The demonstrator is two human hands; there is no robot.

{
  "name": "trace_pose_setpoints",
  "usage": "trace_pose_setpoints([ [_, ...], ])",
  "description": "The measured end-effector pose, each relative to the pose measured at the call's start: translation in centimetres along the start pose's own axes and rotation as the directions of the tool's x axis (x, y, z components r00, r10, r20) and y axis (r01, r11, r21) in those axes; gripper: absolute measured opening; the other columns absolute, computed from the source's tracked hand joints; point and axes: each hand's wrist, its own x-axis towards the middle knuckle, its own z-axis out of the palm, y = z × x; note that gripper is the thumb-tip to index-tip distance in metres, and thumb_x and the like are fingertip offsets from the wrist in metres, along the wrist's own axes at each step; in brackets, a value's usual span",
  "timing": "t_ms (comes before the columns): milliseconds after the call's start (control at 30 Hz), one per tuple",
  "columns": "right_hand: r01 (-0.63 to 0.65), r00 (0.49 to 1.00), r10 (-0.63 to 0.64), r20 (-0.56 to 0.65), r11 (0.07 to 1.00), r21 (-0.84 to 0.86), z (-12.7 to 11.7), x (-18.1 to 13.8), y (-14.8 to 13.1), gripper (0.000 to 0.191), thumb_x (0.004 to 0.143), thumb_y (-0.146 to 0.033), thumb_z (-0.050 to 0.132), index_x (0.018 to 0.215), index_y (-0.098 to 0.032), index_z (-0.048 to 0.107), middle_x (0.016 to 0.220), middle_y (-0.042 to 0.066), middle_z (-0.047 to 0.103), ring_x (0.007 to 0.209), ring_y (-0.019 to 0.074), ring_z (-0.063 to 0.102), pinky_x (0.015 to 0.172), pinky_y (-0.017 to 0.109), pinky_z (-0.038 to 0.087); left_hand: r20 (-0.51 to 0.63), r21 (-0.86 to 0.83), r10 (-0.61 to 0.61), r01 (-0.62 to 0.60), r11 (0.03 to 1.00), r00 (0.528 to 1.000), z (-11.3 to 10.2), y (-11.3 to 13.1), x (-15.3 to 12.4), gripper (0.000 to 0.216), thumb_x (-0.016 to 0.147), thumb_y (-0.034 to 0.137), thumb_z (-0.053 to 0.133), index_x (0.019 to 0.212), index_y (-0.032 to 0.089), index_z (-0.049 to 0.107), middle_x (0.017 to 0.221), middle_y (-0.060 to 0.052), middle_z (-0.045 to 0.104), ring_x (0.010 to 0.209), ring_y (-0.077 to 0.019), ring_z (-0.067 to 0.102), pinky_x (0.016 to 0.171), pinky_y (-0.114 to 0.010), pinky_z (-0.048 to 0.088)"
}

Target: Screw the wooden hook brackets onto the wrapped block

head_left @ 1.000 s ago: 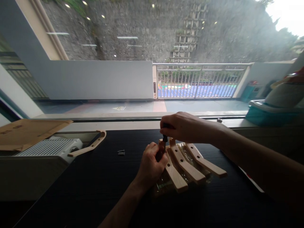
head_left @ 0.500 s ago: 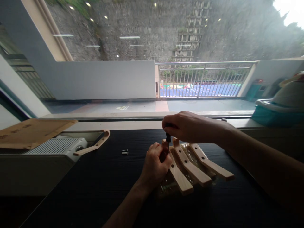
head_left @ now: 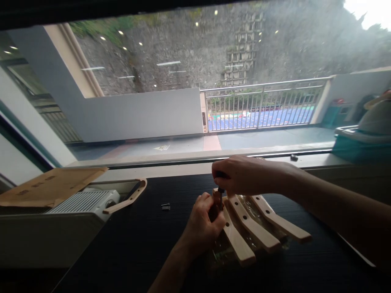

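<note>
Small screws (head_left: 165, 208) lie on the dark table (head_left: 128, 252). My left hand (head_left: 201, 221) curls by three holed wooden pieces (head_left: 240, 244); whether it pinches anything, I cannot tell. Beside its fingertips the screwdriver (head_left: 221, 190) stands upright, my right hand (head_left: 241, 173) clamped around its handle.

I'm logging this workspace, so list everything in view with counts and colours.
Table: one, black, foreground
Wooden pieces: four, pale; three on clear plastic, one at the table's left edge
Screws: two visible, silvery, on the table
Screwdriver: one, black, in the right hand
Radiator: one, white, left
Paper packet: one, brown, over the radiator
Small object: one, dark, windowsill
Box: one, teal, far right
Railing: one, metallic, outdoors
Rock face: one, grey, outdoors
Left hand: one, bare, at the plastic's leftmost piece
Right hand: one, bare, round the screwdriver
</note>
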Motion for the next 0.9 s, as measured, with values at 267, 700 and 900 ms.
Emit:
trace_pose_setpoints([
  [267, -0.024, 0.999, 0.025, -0.045, 0.999, 0.041, 1.0, -0.2, 0.6, 0.023, 0.085, -0.030, 0.040, 0.082, -0.018, 0.059, 0.070, 0.001, 0.062, 0.055, 0.0078, 0.045, 0.049, 0.023, 0.029, 0.206, -0.124, 0.005, 0.021, 0.992, 0.979, -2.6, 0.7, -0.3, 0.031, 0.068, 0.014, 0.058, 0.098, 0.022, 0.061, 0.093, -0.003, 0.053, 0.089, -0.0196, 0.051, 0.079, -0.031, 0.046],
  [700, -0.013, 1.000, 0.013, -0.005, 1.000, 0.001, 0.4, 0.1, 0.1, 0.023, 0.084, -0.031, 0.040, 0.079, -0.018, 0.060, 0.068, 0.002, 0.061, 0.052, 0.0080, 0.044, 0.048, 0.023, 0.028, 0.231, -0.170, 0.009, 0.031, 0.985, 0.973, -2.6, 0.5, -0.3, 0.033, 0.070, 0.016, 0.060, 0.101, 0.023, 0.062, 0.096, -0.004, 0.053, 0.094, -0.0208, 0.052, 0.081, -0.032, 0.047],
  [900, 0.008, 1.000, -0.008, 0.002, 0.999, -0.046, 0.3, 0.4, -0.2, 0.023, 0.084, -0.030, 0.040, 0.079, -0.019, 0.059, 0.066, 0.001, 0.061, 0.052, 0.0082, 0.044, 0.049, 0.024, 0.028, 0.250, -0.166, -0.002, 0.045, 0.985, 0.968, -2.6, 0.4, -0.2, 0.030, 0.072, 0.017, 0.060, 0.102, 0.023, 0.060, 0.098, -0.004, 0.053, 0.098, -0.0206, 0.053, 0.083, -0.031, 0.047],
])
